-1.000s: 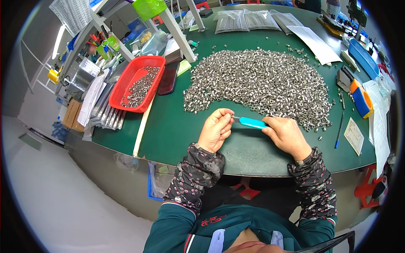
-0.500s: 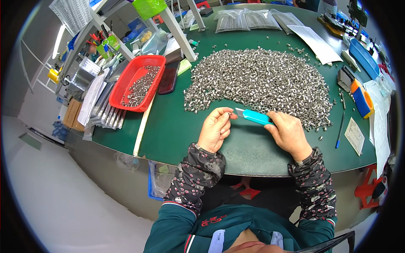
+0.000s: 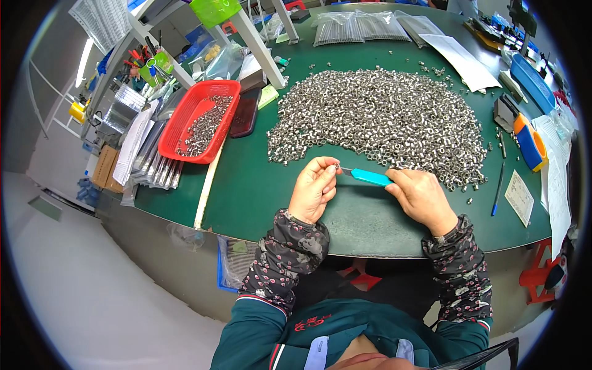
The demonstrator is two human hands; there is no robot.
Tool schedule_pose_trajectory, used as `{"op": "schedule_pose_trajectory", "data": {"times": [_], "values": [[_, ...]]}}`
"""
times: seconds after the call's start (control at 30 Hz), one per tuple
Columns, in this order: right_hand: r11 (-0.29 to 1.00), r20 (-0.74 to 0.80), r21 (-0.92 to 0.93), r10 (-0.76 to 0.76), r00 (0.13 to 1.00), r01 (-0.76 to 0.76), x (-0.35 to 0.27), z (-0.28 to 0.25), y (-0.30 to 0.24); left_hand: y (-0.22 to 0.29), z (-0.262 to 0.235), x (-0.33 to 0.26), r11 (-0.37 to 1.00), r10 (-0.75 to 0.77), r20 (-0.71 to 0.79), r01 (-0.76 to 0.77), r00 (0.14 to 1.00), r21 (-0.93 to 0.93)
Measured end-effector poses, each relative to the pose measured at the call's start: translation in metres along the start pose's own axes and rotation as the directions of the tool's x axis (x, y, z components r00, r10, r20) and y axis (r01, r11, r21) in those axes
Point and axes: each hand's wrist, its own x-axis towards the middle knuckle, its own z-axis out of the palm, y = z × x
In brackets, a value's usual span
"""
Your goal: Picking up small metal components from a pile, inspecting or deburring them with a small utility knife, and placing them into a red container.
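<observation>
My left hand (image 3: 313, 190) pinches a small metal ring (image 3: 337, 166) between thumb and fingertips. A teal utility knife (image 3: 371, 177) is gripped in my right hand (image 3: 422, 196), its blade (image 3: 346, 171) pointing left with the tip at the ring. Whether the blade tip is inside the ring or only against its edge, I cannot tell. Just beyond both hands a broad heap of small shiny metal rings (image 3: 382, 111) covers the middle of the green table (image 3: 271, 209).
A red basket (image 3: 168, 139) with more metal rings stands at the left, beside a dark phone (image 3: 245, 114). At the right lie a blue pen (image 3: 497, 191), a paper slip (image 3: 519, 197) and a blue-orange tool (image 3: 530, 145). Bagged rods (image 3: 361, 28) lie at the back.
The knife has turned in my right hand, so its blade now meets the ring instead of standing beside it. My left hand has barely moved.
</observation>
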Motion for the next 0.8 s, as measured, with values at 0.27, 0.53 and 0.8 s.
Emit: {"op": "schedule_pose_trajectory", "data": {"times": [0.27, 0.53, 0.8], "values": [[1.0, 0.014, 0.0, 0.009, 1.0, -0.009, -0.0004, -0.0005, -0.0007, -0.0004, 0.0018, -0.0006, 1.0, -0.005, 0.01, 0.005, 1.0, 0.012], [1.0, 0.036, 0.012, 0.011, 0.999, -0.011, -0.0013, -0.0018, -0.0016, -0.0027, -0.0013, -0.0019, 0.999, -0.005, 0.031, 0.004, 1.0, 0.033], [0.999, -0.012, -0.046, -0.01, 1.0, 0.009, 0.0, -0.0013, -0.0056, -0.0008, 0.0003, -0.0043, 0.996, -0.026, -0.023, 0.027, 0.999, 0.08]]}}
